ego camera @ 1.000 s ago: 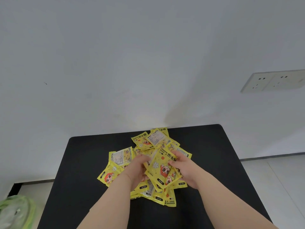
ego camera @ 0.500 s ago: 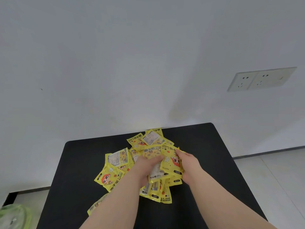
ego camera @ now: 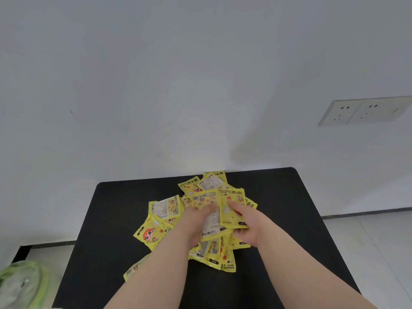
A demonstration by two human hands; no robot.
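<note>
L hand point(ego camera: 196, 221), R hand point(ego camera: 250, 228) grip packets point(ego camera: 225, 217), prob. several | pile point(ego camera: 156, 233) near table point(ego camera: 289, 208) back edge, off sides

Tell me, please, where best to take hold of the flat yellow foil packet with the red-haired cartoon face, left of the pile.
Pinch the yellow cartoon-face packet by its lower-left edge, coming from the left: it lies flat on the black table, that edge free, right side against the pile.

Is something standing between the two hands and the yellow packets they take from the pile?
Nothing visible does. The left hand grips a label-side packet, the right hand pinches a front-side packet, both above the pile.
</note>
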